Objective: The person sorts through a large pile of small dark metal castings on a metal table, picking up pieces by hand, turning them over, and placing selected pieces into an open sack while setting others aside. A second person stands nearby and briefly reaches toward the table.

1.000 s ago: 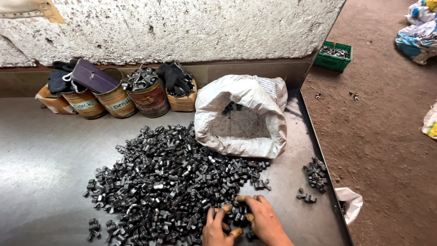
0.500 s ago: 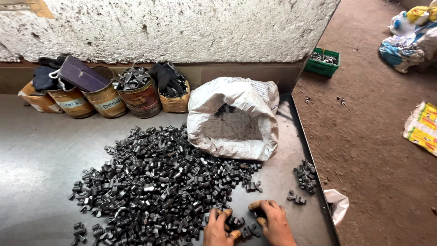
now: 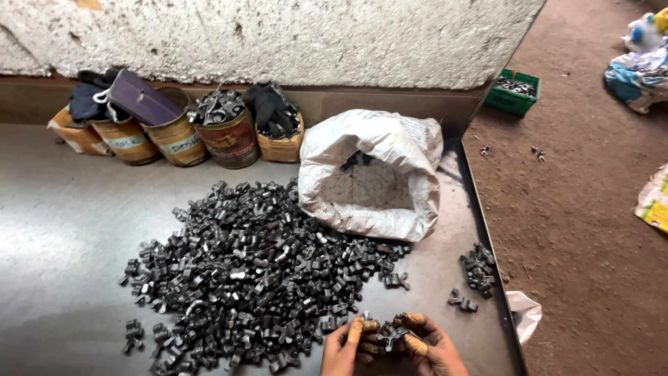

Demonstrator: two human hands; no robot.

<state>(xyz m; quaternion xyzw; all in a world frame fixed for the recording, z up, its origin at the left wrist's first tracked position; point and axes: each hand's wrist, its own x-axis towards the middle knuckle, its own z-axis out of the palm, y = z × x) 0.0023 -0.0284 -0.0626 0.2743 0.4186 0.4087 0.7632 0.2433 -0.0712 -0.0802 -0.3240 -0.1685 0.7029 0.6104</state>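
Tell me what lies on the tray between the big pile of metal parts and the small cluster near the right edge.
In the head view, bare metal tray lies between the big pile and the small cluster, except two or three loose parts lower down.

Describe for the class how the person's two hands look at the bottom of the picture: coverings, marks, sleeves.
Both the left hand and the right hand are bare, with no gloves and no sleeves in view. The fingertips wear orange-brown finger caps or tape, smudged with dark grime. No rings or watch show.
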